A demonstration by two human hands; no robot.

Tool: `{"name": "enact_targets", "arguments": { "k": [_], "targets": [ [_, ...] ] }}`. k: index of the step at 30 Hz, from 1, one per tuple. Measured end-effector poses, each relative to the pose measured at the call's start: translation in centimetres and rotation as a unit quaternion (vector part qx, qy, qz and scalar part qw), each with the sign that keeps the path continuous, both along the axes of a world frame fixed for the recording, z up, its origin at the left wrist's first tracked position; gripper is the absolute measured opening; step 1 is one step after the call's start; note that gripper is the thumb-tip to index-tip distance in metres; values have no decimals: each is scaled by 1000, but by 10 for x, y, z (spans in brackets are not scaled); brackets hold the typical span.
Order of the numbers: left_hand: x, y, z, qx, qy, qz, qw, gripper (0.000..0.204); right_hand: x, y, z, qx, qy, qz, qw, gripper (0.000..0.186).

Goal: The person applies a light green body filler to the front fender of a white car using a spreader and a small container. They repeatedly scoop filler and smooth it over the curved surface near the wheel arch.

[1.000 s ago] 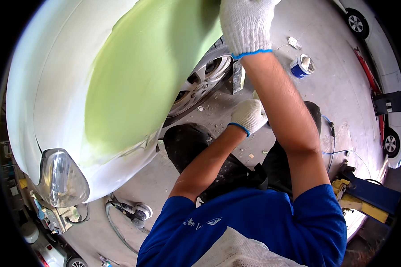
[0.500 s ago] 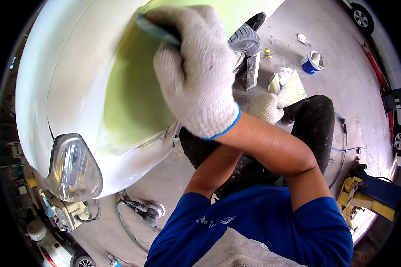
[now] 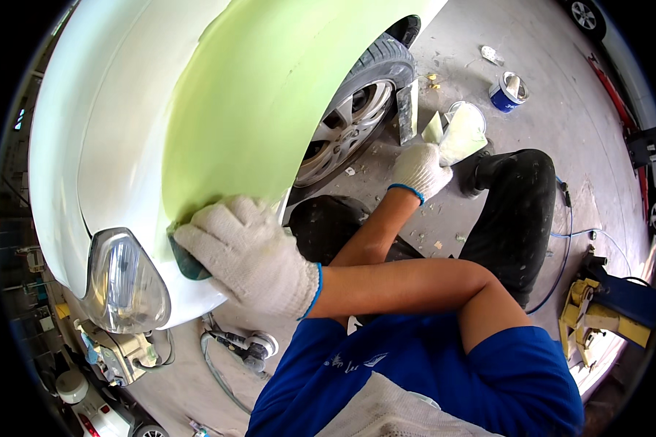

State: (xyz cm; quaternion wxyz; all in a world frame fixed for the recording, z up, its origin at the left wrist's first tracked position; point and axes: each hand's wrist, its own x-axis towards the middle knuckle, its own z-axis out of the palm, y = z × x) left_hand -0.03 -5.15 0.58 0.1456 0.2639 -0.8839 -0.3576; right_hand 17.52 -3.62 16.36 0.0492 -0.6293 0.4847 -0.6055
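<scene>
My forearms cross, so my gloved right hand (image 3: pixel 248 255) is at the left, low on the car's front fender (image 3: pixel 219 146). Its fingers are closed on a dark green, flexible putty spreader (image 3: pixel 188 256), pressed against the fender close to the headlight (image 3: pixel 127 280). A broad coat of pale yellow-green putty covers the fender from near the headlight back to the wheel arch. Gloved too, my left hand (image 3: pixel 420 171) grips a putty-smeared board (image 3: pixel 463 138) out to the right of the front wheel (image 3: pixel 353 120). The board's gripped edge is hidden by my fingers.
A white tin (image 3: pixel 476 111) stands partly behind the board. Farther back sits a blue-and-white tub (image 3: pixel 508 92). A round sander (image 3: pixel 259 348) with a hose lies on the floor below the bumper. At right are a yellow-and-blue jack (image 3: pixel 598 309) and a blue air hose (image 3: pixel 570 251).
My right hand has swept the spreader down the fender toward the headlight, uncovering the putty and the wheel. My left hand and board have shifted slightly; my left forearm shows more.
</scene>
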Motion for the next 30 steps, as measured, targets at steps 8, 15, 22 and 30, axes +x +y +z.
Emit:
{"name": "enact_targets", "arguments": {
  "k": [8, 15, 22, 30],
  "targets": [
    [-10, -4, -4, -6, -90, 33, 995, 32, -155, -11, 20, -21, -24, 24, 999, 36],
    [-26, -3, -9, 37, -149, 23, 988, 36, -385, -108, -6, 92, -431, -95, 893, 23],
    [-29, -2, -17, 27, -157, 20, 987, 35, -439, -162, -25, 84, -396, -127, 906, 24],
    [-29, -1, -22, 39, -151, 27, 987, 36, -399, -155, -19, 32, -277, -145, 949, 27]
  ]
}}
